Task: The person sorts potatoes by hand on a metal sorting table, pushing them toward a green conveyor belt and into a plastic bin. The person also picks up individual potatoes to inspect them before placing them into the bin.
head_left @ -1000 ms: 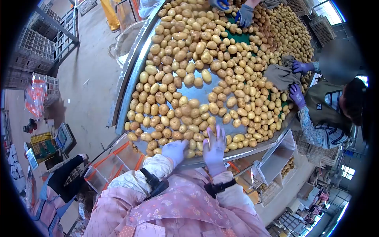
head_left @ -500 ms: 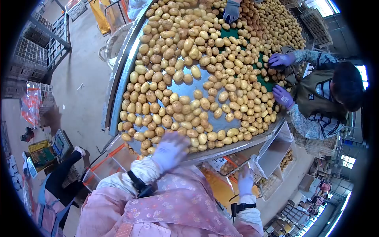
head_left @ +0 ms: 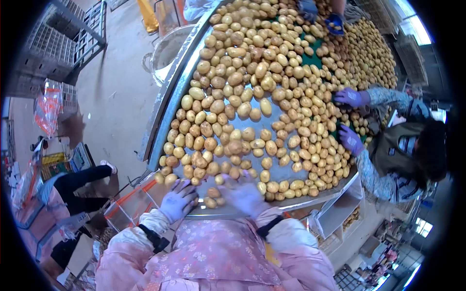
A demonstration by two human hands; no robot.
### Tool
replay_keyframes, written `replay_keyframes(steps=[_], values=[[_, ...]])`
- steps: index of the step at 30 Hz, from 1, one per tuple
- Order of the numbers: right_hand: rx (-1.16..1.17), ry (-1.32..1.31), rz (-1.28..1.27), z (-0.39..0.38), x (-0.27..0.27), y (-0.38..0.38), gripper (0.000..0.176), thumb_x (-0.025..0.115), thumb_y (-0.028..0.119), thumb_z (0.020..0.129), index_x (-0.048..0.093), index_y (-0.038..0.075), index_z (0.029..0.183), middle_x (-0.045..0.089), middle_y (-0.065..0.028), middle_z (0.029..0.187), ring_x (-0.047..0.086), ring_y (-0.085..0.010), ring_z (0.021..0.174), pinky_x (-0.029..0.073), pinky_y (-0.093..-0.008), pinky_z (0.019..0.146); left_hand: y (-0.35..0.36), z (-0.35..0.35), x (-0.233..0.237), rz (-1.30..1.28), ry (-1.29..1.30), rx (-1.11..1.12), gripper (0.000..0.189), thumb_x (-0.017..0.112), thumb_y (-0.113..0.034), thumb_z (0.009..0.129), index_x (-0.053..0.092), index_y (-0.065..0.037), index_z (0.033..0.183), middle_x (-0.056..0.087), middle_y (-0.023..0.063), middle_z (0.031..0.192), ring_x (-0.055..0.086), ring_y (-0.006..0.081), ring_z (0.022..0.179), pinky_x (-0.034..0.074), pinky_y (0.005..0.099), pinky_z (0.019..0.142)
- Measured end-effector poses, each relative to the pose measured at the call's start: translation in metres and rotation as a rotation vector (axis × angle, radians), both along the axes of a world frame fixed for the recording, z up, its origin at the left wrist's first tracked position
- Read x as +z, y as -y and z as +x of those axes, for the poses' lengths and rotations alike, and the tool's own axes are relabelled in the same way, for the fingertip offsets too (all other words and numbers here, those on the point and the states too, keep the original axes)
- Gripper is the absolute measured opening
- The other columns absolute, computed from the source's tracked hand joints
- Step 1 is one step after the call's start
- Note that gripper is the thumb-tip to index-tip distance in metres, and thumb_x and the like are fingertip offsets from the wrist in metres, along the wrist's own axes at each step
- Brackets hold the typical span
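Observation:
Many yellow-brown potatoes (head_left: pixel 235 77) cover a metal sorting table (head_left: pixel 279 167). At the table's near edge my left hand (head_left: pixel 178 201) lies with its fingers spread, in a pale purple glove, beside a few potatoes. My right hand (head_left: pixel 242 195), gloved the same way and slightly blurred, is to its right, fingers apart over the near edge, with potatoes just beyond the fingertips. A few small potatoes (head_left: pixel 212 198) sit between the two hands. Neither hand is closed round a potato.
Across the right side a co-worker (head_left: pixel 405 145) in purple gloves reaches among the potatoes. Other hands (head_left: pixel 335 22) are at the far end. A white basin (head_left: pixel 167 58) stands left of the table, and a metal chute (head_left: pixel 335 213) hangs at its right front. Another person (head_left: pixel 58 208) is at lower left.
My right hand has come up from beside the chute onto the table edge. My left hand has moved slightly left and down. Potatoes near the front edge have shifted, and the view has turned.

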State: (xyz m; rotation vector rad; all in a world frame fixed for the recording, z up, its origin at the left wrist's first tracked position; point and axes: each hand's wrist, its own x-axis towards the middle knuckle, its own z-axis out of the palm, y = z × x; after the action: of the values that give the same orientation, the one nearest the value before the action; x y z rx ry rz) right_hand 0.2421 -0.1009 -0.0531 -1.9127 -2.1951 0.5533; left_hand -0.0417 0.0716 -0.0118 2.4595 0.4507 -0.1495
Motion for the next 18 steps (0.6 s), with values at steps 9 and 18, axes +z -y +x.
replay_keyframes(steps=[9, 18], values=[[-0.605, -0.163, 0.381, 0.206, 0.034, -0.237, 0.058, 0.078, 0.037, 0.085, 0.065, 0.016, 0.138, 0.052, -0.0244, 0.15, 0.052, -0.0432, 0.133, 0.038, -0.0627, 0.11, -0.152, 0.128, 0.012, 0.101, 0.338, 0.566, 0.038, 0.068, -0.015, 0.094, 0.069, -0.012, 0.132, 0.064, 0.0152, 0.138, 0.062, 0.0374, 0.122, 0.048, 0.0491, 0.105], [-0.194, -0.001, 0.044, 0.091, 0.033, -0.169, 0.067, 0.078, 0.048, 0.081, 0.064, 0.019, 0.14, 0.05, -0.0152, 0.151, 0.036, -0.047, 0.146, 0.027, -0.0672, 0.119, -0.17, 0.226, -0.034, 0.302, 0.115, 0.394, 0.065, 0.063, -0.033, 0.095, 0.048, -0.016, 0.156, 0.041, 0.0221, 0.162, 0.036, 0.0482, 0.149, 0.022, 0.0615, 0.125]])
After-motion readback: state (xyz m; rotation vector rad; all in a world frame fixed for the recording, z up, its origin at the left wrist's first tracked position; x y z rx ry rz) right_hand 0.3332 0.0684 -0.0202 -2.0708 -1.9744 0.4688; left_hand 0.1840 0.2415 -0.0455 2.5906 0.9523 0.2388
